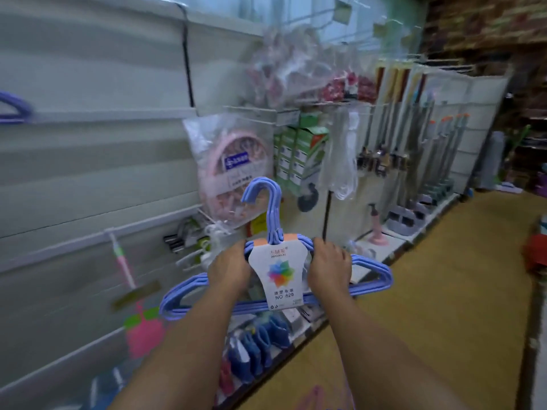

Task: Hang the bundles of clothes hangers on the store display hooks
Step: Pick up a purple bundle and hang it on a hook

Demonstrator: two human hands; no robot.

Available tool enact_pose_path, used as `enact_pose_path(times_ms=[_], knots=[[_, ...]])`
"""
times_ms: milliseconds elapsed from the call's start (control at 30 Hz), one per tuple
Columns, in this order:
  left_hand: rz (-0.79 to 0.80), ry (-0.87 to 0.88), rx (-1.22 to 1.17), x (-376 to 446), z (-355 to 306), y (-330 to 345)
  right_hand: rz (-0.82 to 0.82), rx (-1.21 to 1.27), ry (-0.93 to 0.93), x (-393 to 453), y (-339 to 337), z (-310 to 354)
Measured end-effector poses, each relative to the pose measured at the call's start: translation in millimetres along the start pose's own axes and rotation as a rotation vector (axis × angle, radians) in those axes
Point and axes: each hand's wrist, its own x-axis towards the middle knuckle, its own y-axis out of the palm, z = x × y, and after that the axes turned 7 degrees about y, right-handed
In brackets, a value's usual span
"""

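Both forearms reach forward; left hand and right hand each grip bundle of blue plastic clothes hangers with paper label, held mid-air at frame centre. Slatted display wall at 10 o'clock. Bundle not yet hung; hooking remains.

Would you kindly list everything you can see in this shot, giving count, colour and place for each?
hanger bundle: one, blue with a white card label, centre, held up in front of the display wall
bagged round drying rack: one, pink in clear plastic, hanging on the wall above the bundle
green boxes: several, green and white, hanging right of the rack
poles: many, grey with some orange tips, standing far right
brush: one, pink and green, low on the wall at left
floor: tan, right
left hand: grips the bundle's left shoulder
right hand: grips the bundle's right shoulder
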Motion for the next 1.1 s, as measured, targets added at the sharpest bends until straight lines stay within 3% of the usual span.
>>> enact_pose_path(times_ms=[233, 633, 1100], knots=[[-0.221, -0.143, 0.079, -28, 47, -95, -0.054, 0.185, -0.148, -14, -20, 93], [-0.636, -0.103, 0.406, -64, 106, -252, -0.122, 0.507, -0.285, -40, -78, 249], [-0.749, -0.103, 0.691, -85, 219, -385, -0.044, 0.800, -0.188, -102, -102, 402]])
